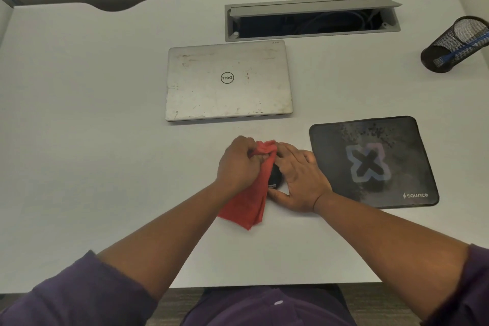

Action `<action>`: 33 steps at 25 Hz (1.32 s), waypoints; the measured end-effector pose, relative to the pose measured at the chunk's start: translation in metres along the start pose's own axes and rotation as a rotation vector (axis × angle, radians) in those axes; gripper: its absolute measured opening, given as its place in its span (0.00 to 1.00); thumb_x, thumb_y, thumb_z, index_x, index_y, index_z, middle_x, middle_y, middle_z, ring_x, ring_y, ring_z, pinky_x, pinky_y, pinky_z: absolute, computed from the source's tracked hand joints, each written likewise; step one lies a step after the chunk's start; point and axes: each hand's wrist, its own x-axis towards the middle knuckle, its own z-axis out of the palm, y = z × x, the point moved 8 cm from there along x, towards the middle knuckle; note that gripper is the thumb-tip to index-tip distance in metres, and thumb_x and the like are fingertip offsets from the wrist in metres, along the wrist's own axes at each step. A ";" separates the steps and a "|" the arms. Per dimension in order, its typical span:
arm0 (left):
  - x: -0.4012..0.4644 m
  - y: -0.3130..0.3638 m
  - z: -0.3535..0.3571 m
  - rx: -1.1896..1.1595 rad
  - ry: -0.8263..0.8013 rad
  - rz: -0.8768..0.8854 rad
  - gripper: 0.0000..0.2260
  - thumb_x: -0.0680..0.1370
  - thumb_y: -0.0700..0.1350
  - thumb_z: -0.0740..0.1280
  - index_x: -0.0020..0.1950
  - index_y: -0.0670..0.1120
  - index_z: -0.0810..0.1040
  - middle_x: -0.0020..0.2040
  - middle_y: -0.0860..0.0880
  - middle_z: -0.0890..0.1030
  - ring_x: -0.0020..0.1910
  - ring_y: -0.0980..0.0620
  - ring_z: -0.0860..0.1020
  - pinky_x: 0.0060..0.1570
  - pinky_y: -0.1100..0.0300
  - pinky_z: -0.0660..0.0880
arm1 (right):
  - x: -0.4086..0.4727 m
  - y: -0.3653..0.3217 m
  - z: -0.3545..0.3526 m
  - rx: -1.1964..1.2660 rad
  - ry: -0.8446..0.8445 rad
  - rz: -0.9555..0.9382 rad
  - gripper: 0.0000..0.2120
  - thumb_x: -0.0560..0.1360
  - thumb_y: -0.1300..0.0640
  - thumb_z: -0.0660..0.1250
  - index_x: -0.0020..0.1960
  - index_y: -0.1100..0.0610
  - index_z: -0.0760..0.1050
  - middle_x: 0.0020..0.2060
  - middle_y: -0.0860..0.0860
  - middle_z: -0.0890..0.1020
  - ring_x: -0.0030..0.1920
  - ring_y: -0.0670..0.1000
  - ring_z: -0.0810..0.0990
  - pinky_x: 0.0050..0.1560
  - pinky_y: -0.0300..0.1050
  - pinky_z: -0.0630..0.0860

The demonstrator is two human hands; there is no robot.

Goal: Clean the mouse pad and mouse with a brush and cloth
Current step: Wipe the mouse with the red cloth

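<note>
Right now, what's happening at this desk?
A person is wiping a small black computer mouse with a red cloth on the white desk. The left hand grips the bunched cloth against the mouse; the right hand holds the mouse steady. The dark printed mouse pad lies bare to the right, apart from the mouse. A closed silver laptop sits behind.

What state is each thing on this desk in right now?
Laptop: closed, lid scuffed.
Cable hatch: lid open.
Pen cup: tilted look, blue item inside.
Mouse pad: flat, bare, dusty-looking.
Mouse: off the pad, mostly hidden.
Cloth: bunched, draped at the mouse.
Left hand: grips the cloth.
Right hand: holds the mouse.
</note>
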 end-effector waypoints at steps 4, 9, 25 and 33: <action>-0.008 -0.004 0.000 0.034 0.041 0.031 0.05 0.75 0.51 0.69 0.43 0.56 0.74 0.44 0.57 0.75 0.46 0.57 0.76 0.45 0.60 0.71 | 0.000 0.000 0.001 -0.004 0.006 0.002 0.39 0.73 0.30 0.61 0.76 0.51 0.61 0.79 0.50 0.57 0.78 0.52 0.56 0.71 0.54 0.57; -0.001 0.002 -0.006 0.027 0.054 -0.022 0.08 0.76 0.52 0.69 0.39 0.59 0.72 0.44 0.58 0.75 0.45 0.61 0.74 0.44 0.63 0.70 | 0.000 0.001 0.003 -0.010 0.003 0.002 0.39 0.72 0.31 0.62 0.75 0.53 0.62 0.79 0.52 0.58 0.78 0.54 0.58 0.70 0.55 0.59; -0.055 -0.040 -0.036 -0.306 0.086 -0.323 0.09 0.78 0.54 0.70 0.42 0.50 0.76 0.41 0.55 0.81 0.40 0.55 0.79 0.36 0.63 0.74 | -0.003 0.002 -0.001 0.031 -0.002 0.022 0.38 0.73 0.31 0.60 0.74 0.53 0.62 0.79 0.54 0.58 0.77 0.54 0.58 0.72 0.57 0.59; -0.076 0.012 0.000 -0.940 -0.225 -0.273 0.18 0.83 0.44 0.62 0.65 0.30 0.67 0.56 0.33 0.77 0.54 0.40 0.76 0.58 0.43 0.74 | -0.024 -0.006 -0.055 0.901 0.141 0.243 0.27 0.75 0.30 0.60 0.67 0.44 0.70 0.72 0.43 0.71 0.73 0.45 0.67 0.72 0.53 0.63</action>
